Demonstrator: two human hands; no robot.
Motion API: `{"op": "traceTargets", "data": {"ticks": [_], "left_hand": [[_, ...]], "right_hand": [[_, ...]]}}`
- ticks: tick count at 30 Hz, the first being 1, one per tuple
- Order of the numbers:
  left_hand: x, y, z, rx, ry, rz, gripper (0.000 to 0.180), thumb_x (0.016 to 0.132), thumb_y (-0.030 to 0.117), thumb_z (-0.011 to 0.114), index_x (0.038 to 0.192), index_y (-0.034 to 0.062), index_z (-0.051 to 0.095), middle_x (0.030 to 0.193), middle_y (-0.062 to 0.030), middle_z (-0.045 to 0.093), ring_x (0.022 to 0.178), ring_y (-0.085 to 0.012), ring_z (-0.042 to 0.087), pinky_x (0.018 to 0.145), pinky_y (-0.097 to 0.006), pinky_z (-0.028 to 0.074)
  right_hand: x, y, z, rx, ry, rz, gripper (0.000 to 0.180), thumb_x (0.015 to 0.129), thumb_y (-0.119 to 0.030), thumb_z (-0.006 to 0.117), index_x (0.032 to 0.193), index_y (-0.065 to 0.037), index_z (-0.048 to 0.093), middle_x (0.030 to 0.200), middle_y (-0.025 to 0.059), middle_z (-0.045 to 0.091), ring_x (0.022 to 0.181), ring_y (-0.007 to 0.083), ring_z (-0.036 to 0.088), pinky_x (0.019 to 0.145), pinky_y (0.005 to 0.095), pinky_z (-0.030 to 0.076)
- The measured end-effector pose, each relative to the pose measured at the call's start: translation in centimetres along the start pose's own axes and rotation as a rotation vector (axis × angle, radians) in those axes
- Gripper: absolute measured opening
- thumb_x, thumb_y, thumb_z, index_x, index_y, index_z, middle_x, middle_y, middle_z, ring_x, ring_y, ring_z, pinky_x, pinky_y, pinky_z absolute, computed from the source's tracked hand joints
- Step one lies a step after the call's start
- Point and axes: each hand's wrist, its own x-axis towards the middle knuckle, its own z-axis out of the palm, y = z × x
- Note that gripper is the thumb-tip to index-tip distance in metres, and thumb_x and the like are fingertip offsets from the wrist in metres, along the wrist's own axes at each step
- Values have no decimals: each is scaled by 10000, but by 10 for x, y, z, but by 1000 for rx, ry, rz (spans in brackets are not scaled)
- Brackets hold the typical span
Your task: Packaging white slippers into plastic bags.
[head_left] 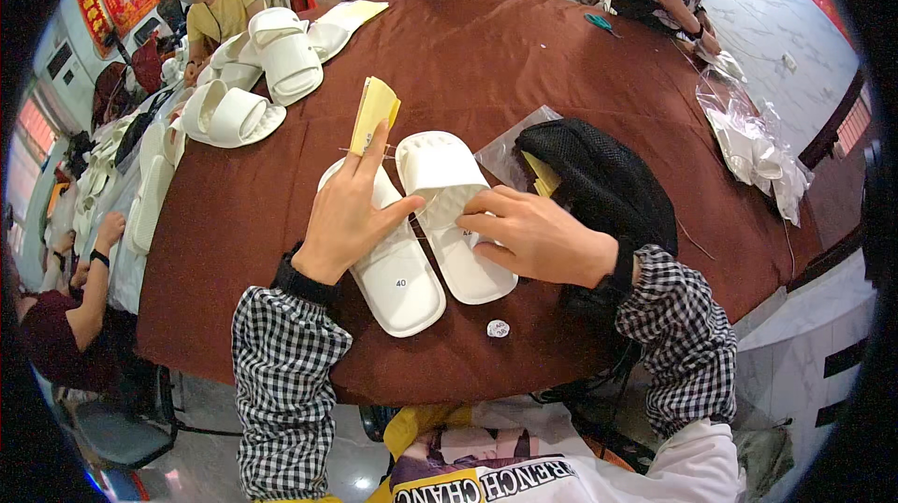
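Observation:
In front of me a pair of white slippers lies side by side on the brown cloth. My left hand (351, 218) rests across the strap of the left slipper (404, 292), thumb stretched out toward the other one. Beyond its fingertips stands a yellow card tag (376, 115) on a thin string. Over the right slipper (435, 159) is my right hand (538, 236), its fingers curled in and pressed at the insole beside the strap. Whatever those fingers pinch is hidden. A small round white label (498, 329) lies near the slippers' heels.
A black mesh bag (599, 175) and clear plastic sit right of the slippers. More white slippers (290, 63) occupy the far left of the brown-covered table (561, 63). Teal scissors (601, 24) lie at the back; white pieces in plastic (748, 143) hang at the right edge. Other people work around.

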Motion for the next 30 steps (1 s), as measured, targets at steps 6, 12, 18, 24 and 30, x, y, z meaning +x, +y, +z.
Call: {"op": "traceTargets", "data": {"ticks": [6, 12, 18, 24, 30], "left_hand": [[2, -7, 4, -32, 21, 35, 975, 765, 383, 785, 1517, 42, 266, 1213, -284, 574, 1034, -408, 627, 854, -445, 519], [4, 1, 0, -20, -27, 86, 947, 779, 357, 773, 1516, 42, 269, 1217, -285, 575, 1044, -419, 618, 876, -449, 508], [2, 10, 0, -51, -46, 82, 976, 761, 318, 799, 1522, 47, 252, 1165, -255, 605, 1043, -408, 612, 882, -447, 497], [0, 11, 7, -31, -31, 26, 989, 720, 240, 825, 1515, 53, 267, 1169, -272, 595, 1025, -425, 611, 870, -457, 506], [0, 12, 8, -52, -37, 35, 1001, 702, 171, 808, 1525, 70, 246, 1226, -280, 558, 1050, -443, 578, 899, -467, 479]], "right_hand": [[-3, 13, -3, 122, -52, -11, 291, 839, -104, 657, 1117, -27, 618, 1117, 122, 573, 1068, 306, 566, 901, 385, 493], [-4, 14, -11, 165, -70, -29, 258, 845, -105, 648, 1090, -36, 608, 1094, 111, 570, 1073, 320, 555, 913, 398, 485], [-8, 22, -21, 222, -157, -2, 246, 845, -121, 651, 1071, -38, 601, 1080, 123, 576, 1096, 327, 551, 922, 406, 482], [-12, 26, -6, 181, -48, -118, 217, 812, -140, 659, 974, -24, 574, 1049, 157, 571, 1055, 351, 567, 889, 441, 499], [-13, 22, -2, 214, -62, -52, 198, 818, -102, 662, 999, -37, 612, 1069, 131, 577, 1038, 316, 581, 855, 402, 509]]}}
